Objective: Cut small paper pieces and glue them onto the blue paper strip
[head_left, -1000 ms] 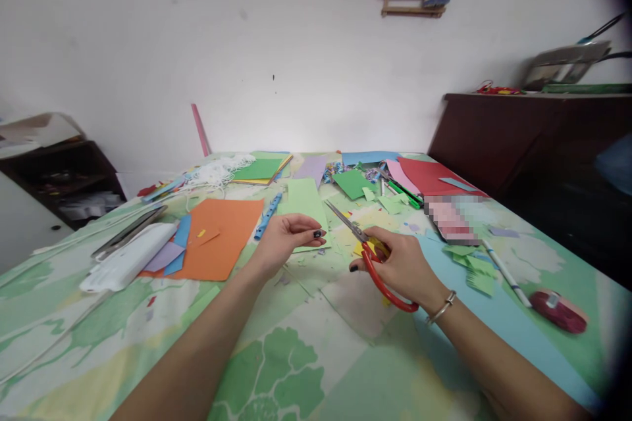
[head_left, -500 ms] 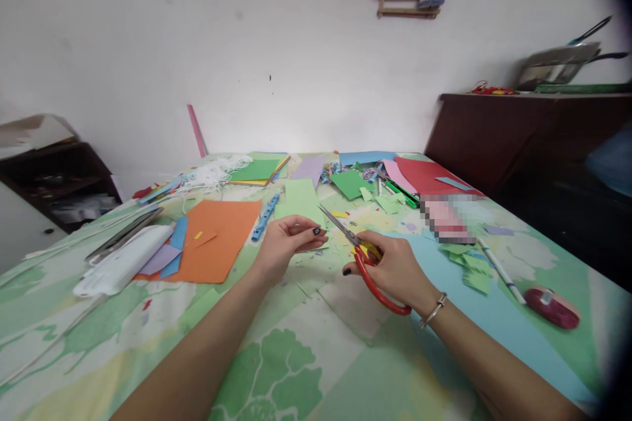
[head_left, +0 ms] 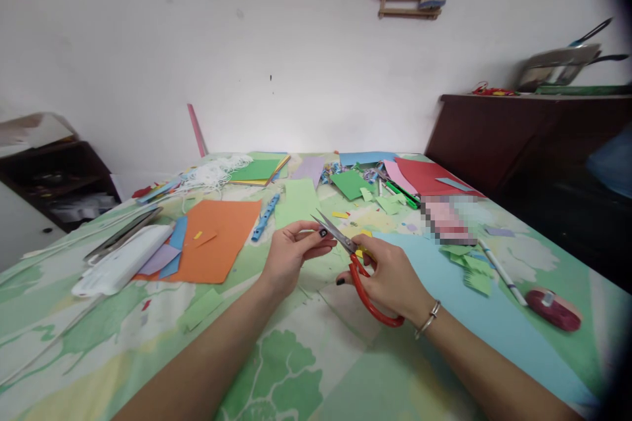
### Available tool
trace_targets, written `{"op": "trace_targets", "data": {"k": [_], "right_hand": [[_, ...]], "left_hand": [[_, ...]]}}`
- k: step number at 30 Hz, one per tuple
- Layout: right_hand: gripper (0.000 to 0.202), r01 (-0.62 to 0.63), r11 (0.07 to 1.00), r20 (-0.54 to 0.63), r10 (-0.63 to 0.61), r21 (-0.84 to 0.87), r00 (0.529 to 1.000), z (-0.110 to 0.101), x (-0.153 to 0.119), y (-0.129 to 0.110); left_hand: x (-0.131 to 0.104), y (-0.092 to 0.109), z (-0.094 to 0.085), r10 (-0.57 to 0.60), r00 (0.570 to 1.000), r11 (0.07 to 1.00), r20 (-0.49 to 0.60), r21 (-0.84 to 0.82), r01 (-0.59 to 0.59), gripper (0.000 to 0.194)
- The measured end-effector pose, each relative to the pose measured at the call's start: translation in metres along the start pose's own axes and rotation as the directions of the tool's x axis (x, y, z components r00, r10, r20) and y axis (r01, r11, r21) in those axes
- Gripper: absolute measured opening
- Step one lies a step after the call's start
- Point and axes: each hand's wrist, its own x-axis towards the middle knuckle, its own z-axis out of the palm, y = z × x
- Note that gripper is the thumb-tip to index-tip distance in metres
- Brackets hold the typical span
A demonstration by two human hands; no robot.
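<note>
My right hand [head_left: 395, 270] grips a pair of scissors [head_left: 364, 286] by the red handles, and something yellow shows beside its fingers. The blades are slightly parted and point up and left, beside the fingertips of my left hand [head_left: 296, 256]. That hand is closed in a pinch, thumb against fingers; whatever lies between them is hidden or too small to name. Beyond it on the table lies a light green paper sheet [head_left: 297, 200]. A light blue sheet [head_left: 454, 302] lies under and beside my right forearm.
At left are orange paper [head_left: 222, 243], a white power strip [head_left: 126, 260] and a blue patterned stick [head_left: 265, 217]. Toward the right lie green fringed scraps [head_left: 476, 275], a white pen [head_left: 501, 273] and a dark red mouse-shaped object [head_left: 553, 309]. White string [head_left: 212, 174] is heaped at the back.
My left hand has shifted right, toward the scissors. The scissors have come slightly left and down, their blades now parted and overlapping the left fingertips in view.
</note>
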Motion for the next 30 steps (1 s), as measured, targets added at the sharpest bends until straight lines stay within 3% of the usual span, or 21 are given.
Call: {"op": "trace_targets", "data": {"k": [10,30], "right_hand": [[0.034,0.019,0.997,-0.048,-0.023,-0.079,0.999,0.0014,-0.0025,-0.0036],[0.034,0.031,0.998,-0.024,-0.033,-0.058,0.999,0.0003,-0.0037,-0.0047]], "left_hand": [[-0.0043,-0.0033,0.0047,-0.1,0.995,0.986,-0.002,-0.131,0.099,0.019],[-0.0039,-0.0068,0.0043,-0.141,0.99,0.965,0.01,-0.223,0.14,0.014]]}}
